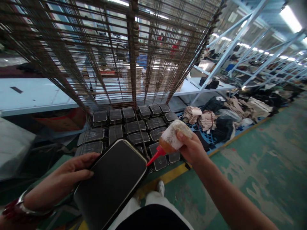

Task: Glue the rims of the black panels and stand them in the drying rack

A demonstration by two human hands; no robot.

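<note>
Head view: my left hand (72,174) grips a flat black panel (111,182), smooth and matte, rounded at the corners, tilted across my lap. My right hand (193,148) is clenched on a soft, smeared squeeze bottle (174,135) of amber glue, its red nozzle touching the panel's upper right edge. I judge gluing the rim is under way; next calls for a steady squeeze along that edge. Behind, matching black panels (134,126) lie on a rusty wire rack (131,64).
</note>
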